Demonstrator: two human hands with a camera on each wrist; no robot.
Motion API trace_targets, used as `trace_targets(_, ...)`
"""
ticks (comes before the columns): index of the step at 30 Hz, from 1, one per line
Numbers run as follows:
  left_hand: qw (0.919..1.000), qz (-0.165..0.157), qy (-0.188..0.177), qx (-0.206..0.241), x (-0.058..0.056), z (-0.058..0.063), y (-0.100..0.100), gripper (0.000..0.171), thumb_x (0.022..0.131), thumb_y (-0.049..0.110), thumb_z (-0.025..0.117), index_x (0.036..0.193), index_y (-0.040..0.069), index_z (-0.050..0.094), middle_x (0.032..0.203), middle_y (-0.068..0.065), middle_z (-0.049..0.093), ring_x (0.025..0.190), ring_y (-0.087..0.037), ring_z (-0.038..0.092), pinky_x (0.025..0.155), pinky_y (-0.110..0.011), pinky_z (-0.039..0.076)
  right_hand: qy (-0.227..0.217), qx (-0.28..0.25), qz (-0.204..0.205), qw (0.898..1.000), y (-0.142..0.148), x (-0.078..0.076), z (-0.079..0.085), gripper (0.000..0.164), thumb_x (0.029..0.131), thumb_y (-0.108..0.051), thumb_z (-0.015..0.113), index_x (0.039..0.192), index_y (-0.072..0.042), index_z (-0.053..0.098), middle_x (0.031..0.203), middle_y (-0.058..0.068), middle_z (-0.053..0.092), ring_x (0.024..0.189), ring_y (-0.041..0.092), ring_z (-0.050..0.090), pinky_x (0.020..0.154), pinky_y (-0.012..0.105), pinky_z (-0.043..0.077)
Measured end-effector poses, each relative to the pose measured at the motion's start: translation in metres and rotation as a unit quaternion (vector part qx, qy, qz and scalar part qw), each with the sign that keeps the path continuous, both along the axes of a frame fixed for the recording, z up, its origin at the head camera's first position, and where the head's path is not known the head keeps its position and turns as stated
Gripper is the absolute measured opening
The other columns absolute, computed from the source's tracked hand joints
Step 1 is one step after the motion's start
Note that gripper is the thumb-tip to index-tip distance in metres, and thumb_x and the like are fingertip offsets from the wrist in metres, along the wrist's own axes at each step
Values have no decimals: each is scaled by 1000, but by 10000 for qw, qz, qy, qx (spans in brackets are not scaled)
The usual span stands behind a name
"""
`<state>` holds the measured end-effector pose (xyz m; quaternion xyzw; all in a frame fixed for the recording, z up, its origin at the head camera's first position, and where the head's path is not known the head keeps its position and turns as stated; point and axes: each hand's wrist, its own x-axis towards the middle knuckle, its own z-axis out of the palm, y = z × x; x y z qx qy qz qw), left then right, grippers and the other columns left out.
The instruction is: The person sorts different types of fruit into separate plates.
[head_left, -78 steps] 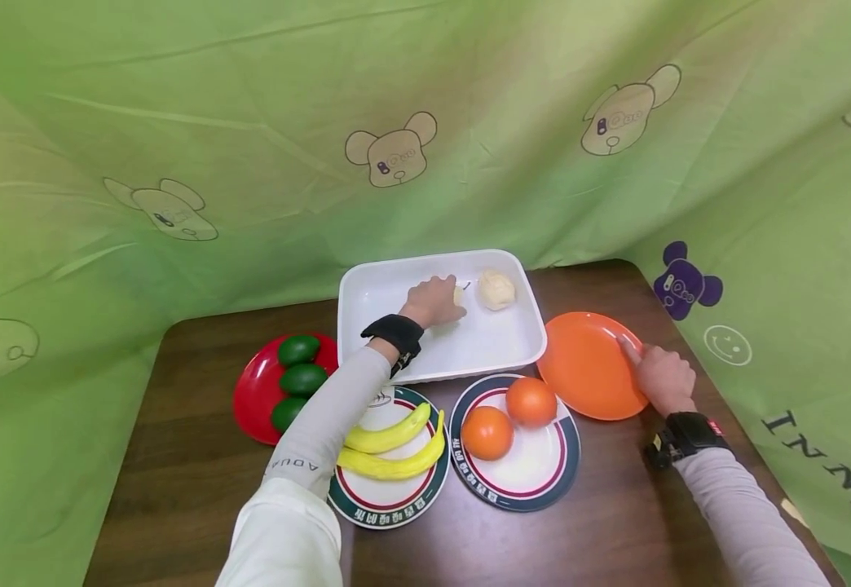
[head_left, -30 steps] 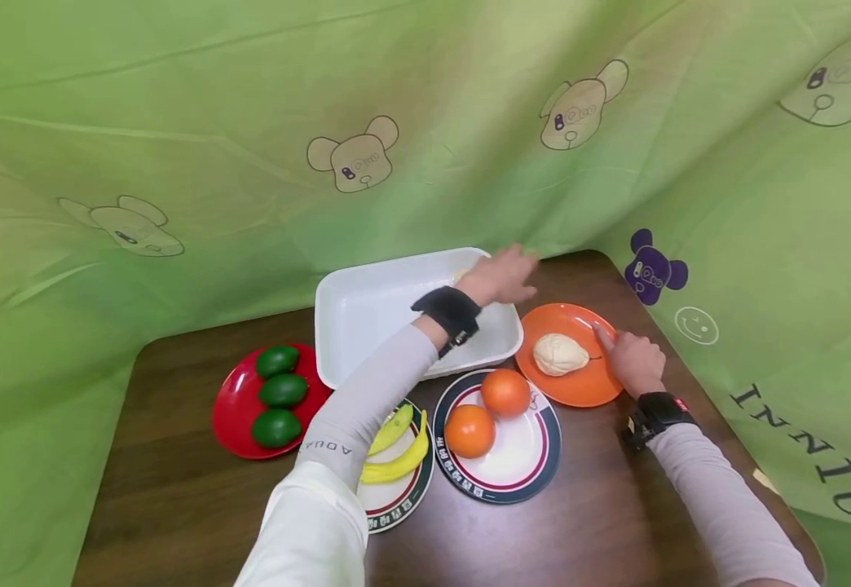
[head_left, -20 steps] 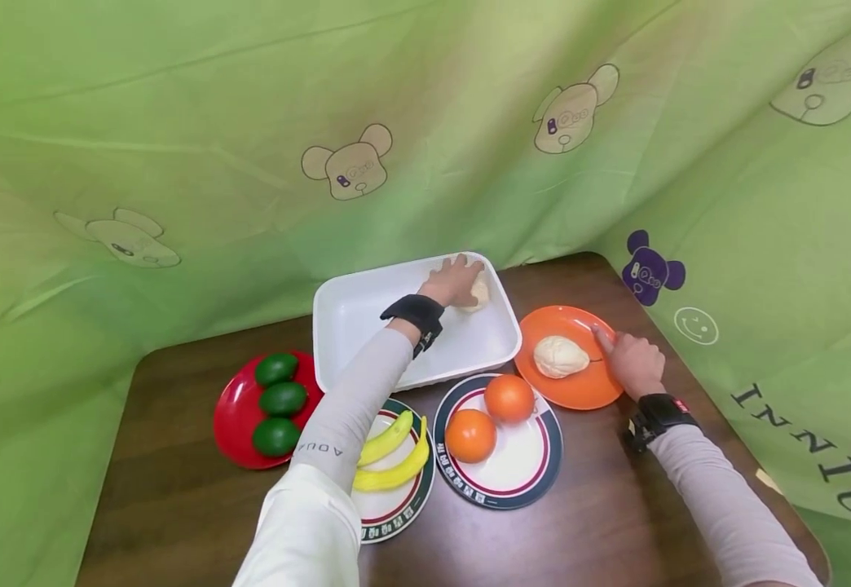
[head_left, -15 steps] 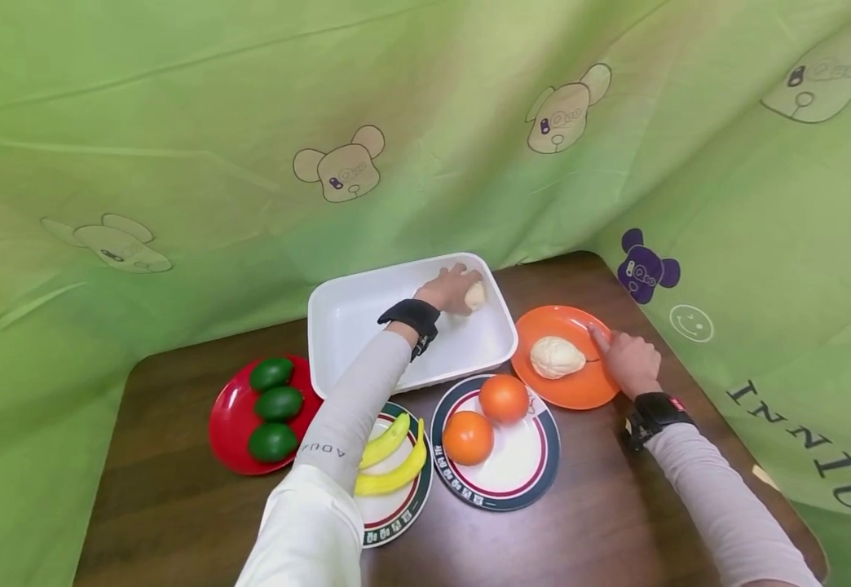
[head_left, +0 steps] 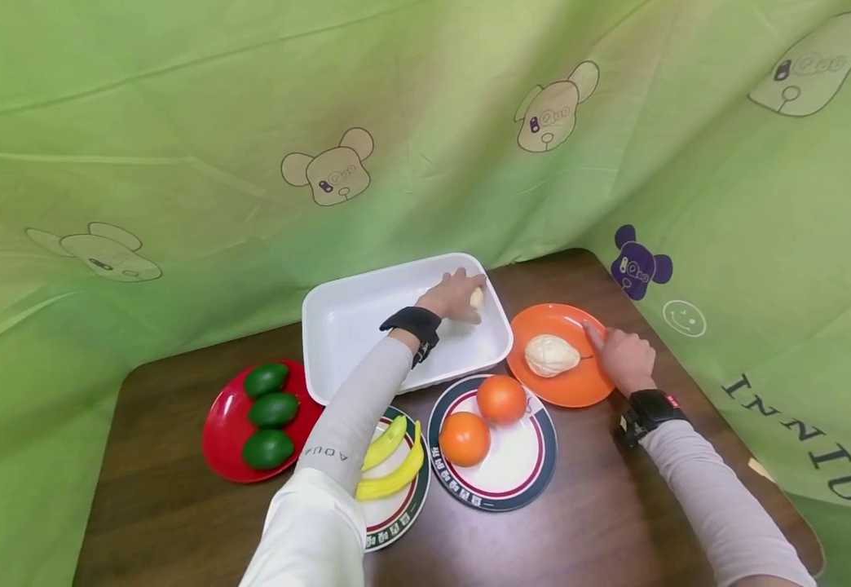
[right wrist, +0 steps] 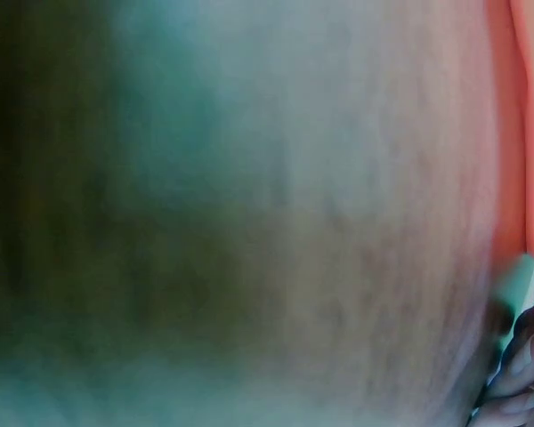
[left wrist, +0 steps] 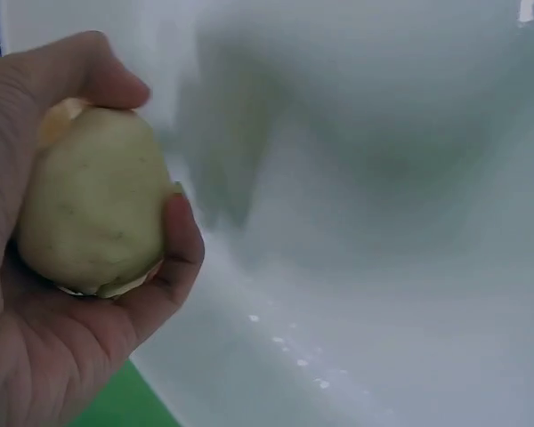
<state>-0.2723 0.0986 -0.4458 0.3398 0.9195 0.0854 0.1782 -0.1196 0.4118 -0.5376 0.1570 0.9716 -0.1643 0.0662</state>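
Note:
In the white tray (head_left: 348,334), my left hand (head_left: 451,297) grips a pale yellow pear (left wrist: 98,205). Its fingers and thumb curl round the pear's sides in the left wrist view, above the tray's white surface. My right hand (head_left: 625,359) holds the right rim of the orange plate (head_left: 543,319), thumb over the top. The right wrist view catches only fingertips (right wrist: 521,360) at the plate's edge. Another pear (head_left: 552,355), cream-coloured with a thin dark stem, lies on that plate.
A red plate (head_left: 222,436) with three green avocado-like fruits (head_left: 273,409) stands at the left. Two yellow bananas (head_left: 394,477) lie on a patterned plate (head_left: 414,509), partly behind my left sleeve. Two oranges (head_left: 465,439) sit on another patterned plate (head_left: 517,456). Green cloth hangs behind.
One pear has gone from the tray onto the orange plate. My left hand has returned to the tray and taken hold of the other pear. My right hand has stayed at the plate.

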Motion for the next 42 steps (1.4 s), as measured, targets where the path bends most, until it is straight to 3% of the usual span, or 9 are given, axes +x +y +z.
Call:
trace_targets(6,9950,-290,412,868,6,32,27,56,79,38,78,125,16,56,116,-10,58,104,-24,55,81,-34,49,-39,-33,-37,10000,4,2,3,98,97,-78,16,108,6,65,69,16,55,68,39,54,63,44,41)
trace_targets(11,9917,-676,370,1027,22,45,65,56,81,39,77,128,18,52,121,-8,54,107,-23,53,83,-32,46,-37,-10,-71,10000,4,2,1,94,98,-77,18,106,5,66,69,16,55,65,37,55,60,42,41)
trace_targets(15,9937,-687,67,887,35,41,92,62,87,42,74,137,20,45,130,-9,48,111,-25,52,87,-34,48,19,8,-44,10000,0,-2,-1,87,101,-73,21,94,3,63,67,16,55,62,36,54,58,41,41)
trace_targets(20,9972,-465,-254,522,47,23,111,64,92,48,69,144,24,39,136,-8,45,118,-26,52,91,-39,51,145,15,48,9999,-9,-8,-3,82,103,-69,25,90,3,62,67,17,56,63,38,56,60,44,44)
trace_targets(25,9967,-247,-767,-61,55,6,108,71,97,48,63,156,26,32,157,-9,37,141,-31,43,108,-48,45,131,-32,193,9997,-23,-13,-5,81,103,-68,26,95,3,64,71,20,59,67,41,59,61,48,47)
trace_targets(30,9947,-348,-910,-315,57,2,95,68,99,54,57,156,26,32,157,-9,41,141,-23,43,108,-46,45,301,35,397,9988,-32,-19,-7,71,106,-60,31,98,2,65,77,24,63,70,47,62,55,50,46)
trace_targets(37,9964,-462,-697,-117,48,25,86,60,105,47,49,157,23,33,160,-7,38,146,-19,38,116,-37,38,262,108,514,9983,-22,-25,1,61,108,-49,35,100,4,65,82,29,64,74,50,63,58,55,49)
trace_targets(42,9970,-736,-132,208,42,44,62,44,106,37,50,144,14,52,143,-8,55,132,-22,53,108,-35,45,43,-97,462,9989,-2,-15,12,64,107,-50,32,103,9,58,89,35,62,80,54,63,62,58,50)
